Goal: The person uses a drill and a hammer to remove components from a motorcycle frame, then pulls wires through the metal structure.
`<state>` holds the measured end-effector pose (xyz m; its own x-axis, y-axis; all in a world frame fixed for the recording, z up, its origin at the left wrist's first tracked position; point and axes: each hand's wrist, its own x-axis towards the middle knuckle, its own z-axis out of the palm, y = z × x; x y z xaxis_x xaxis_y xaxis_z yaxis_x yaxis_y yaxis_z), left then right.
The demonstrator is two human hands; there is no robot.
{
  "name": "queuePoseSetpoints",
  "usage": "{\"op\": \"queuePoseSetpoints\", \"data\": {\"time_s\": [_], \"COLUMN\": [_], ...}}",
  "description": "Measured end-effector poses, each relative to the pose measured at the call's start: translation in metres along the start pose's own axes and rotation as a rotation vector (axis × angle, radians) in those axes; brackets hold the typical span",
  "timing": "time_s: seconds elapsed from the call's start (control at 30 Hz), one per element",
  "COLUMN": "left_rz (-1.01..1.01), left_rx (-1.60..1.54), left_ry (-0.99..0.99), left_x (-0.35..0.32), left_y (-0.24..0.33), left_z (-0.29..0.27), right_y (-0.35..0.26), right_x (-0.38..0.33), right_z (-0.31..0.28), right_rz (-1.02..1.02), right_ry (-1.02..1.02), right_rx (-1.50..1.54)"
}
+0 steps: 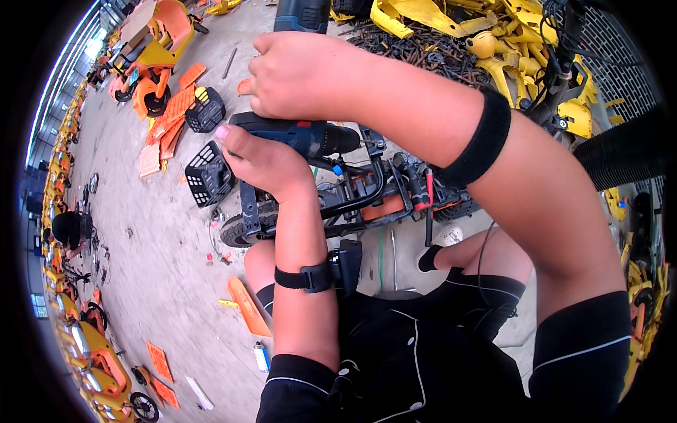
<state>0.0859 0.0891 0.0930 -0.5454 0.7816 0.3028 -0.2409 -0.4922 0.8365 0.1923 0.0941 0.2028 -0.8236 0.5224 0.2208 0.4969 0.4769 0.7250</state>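
Blue and black plastic shells one cordless drill (300, 135), which lies between the two hands, its long axis running nearly left to right with a slight dip toward the chuck (341, 139). That chuck is at the right end, pointing away from the left hand (266, 163) and toward the black tubular frame (383, 180) of a partly stripped vehicle; whether the bit touches metal is too small to tell. Curled under the drill's rear end, the left hand supports the body and is the nearer of the two to the torso. Farther out, the right hand (302, 74) reaches across from the right, closed around what seems to be the handle, which it hides, with one battery pack (302, 15) jutting beyond it. Around the frame are one knobby tyre (240, 231) and one red-handled tool (421, 197). Beyond lie two black plastic baskets (205, 113), one long orange panel (248, 307), one spray can (261, 357), a heap of dark bolts (416, 55) and piled yellow panels (486, 46), these last two beyond counting.
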Motion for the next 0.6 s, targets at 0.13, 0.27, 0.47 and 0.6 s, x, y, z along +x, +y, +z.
{"op": "queuePoseSetpoints", "data": {"time_s": [0.13, 0.27, 0.47, 0.6], "left_rz": [0.086, 0.229, 0.234, 0.054], "left_rx": [0.095, 0.154, 0.266, 0.33], "left_ry": [-0.153, -0.314, -0.591, -0.736], "left_x": [0.011, 0.018, 0.012, -0.008], "left_y": [0.003, 0.013, 0.03, 0.05], "left_z": [0.015, 0.054, 0.084, 0.105], "right_y": [0.012, 0.022, 0.014, 0.016], "right_x": [-0.016, -0.044, -0.08, -0.107], "right_z": [-0.007, 0.006, -0.029, -0.041], "right_rz": [0.136, 0.404, 0.663, 0.815], "right_ry": [-0.013, 0.163, -0.114, -0.184], "right_rx": [0.089, -0.015, -0.081, 0.058]}}
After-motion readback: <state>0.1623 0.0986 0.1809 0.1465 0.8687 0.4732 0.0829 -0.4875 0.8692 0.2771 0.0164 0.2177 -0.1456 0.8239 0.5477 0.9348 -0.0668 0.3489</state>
